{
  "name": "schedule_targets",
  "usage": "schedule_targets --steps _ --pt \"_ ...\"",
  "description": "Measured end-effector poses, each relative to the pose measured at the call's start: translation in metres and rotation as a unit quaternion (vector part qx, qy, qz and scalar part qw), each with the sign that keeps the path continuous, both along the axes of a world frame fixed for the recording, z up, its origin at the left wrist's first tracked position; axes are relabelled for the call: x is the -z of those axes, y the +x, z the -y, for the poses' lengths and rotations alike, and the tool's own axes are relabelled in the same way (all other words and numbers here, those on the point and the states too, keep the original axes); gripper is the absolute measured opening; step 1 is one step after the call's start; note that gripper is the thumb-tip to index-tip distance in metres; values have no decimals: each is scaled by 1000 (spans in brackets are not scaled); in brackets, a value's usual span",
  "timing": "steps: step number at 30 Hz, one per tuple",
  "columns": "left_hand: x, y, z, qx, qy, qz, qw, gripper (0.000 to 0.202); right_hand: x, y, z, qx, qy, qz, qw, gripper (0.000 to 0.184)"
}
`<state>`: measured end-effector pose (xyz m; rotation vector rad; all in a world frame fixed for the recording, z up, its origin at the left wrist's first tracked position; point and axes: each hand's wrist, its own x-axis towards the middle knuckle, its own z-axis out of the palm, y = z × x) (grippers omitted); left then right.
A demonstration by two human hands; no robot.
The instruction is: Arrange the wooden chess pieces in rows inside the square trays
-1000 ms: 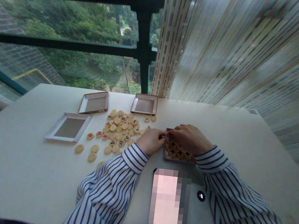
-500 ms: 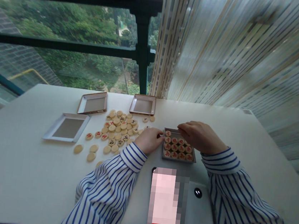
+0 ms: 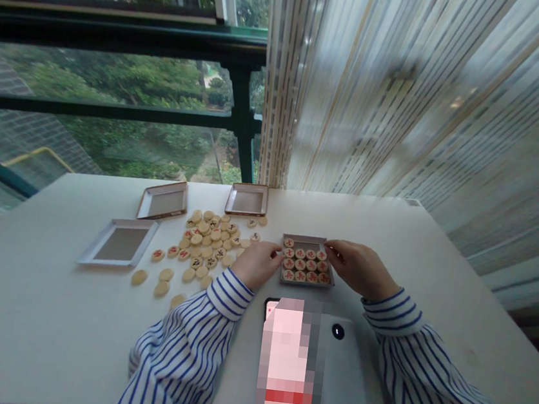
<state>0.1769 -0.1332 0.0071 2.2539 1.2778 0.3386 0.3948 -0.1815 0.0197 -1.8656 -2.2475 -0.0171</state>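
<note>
Loose discs (image 3: 206, 241) on counter (image 3: 51, 320), L side. L hand (image 3: 257, 264) at L wall of box (image 3: 308, 246); grip: can't tell. Box holds red-marked discs (image 3: 309, 266) in rows. R hand (image 3: 364, 268) at box's far R corner; grip: can't tell.

Taking the box (image 3: 312, 246) as clock centre, on the table (image 3: 64, 334): three full rows of pieces (image 3: 300, 264) inside, plus one piece (image 3: 289, 243) in its 11 o'clock corner. Left hand (image 3: 253, 266) at its 9, right hand (image 3: 363, 270) at its 3. Loose pile (image 3: 207, 240) at 9, stragglers (image 3: 161, 289) at 8. First tray (image 3: 121, 242) past the pile at 9, second tray (image 3: 163, 203) at 10, third tray (image 3: 247, 202) at 11. Phone (image 3: 287, 353) at 6, flat device (image 3: 346, 379) at 5. Railing (image 3: 114, 111) behind table at 10–11, curtain (image 3: 380, 124) behind at 12–2.
</note>
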Motion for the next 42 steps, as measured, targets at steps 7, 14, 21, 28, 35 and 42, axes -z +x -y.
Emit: schedule_targets --steps 7,14,21,28,35,42 --pt "8 -8 24 -20 -6 21 1000 32 25 9 20 88 -63 -64 992 38" --pt "18 -10 34 -20 -29 53 998 32 36 8 20 96 -109 -95 985 42" --pt "13 -8 40 -9 -39 59 997 30 36 5 21 64 -93 -117 987 37" --pt "12 -8 42 1 -33 56 998 28 40 6 19 61 -88 -107 989 39" --pt "15 -13 41 11 -9 66 998 29 39 2 17 62 -94 -97 989 39" --pt "14 -15 43 -10 -28 73 997 29 39 1 17 49 -85 -123 988 38"
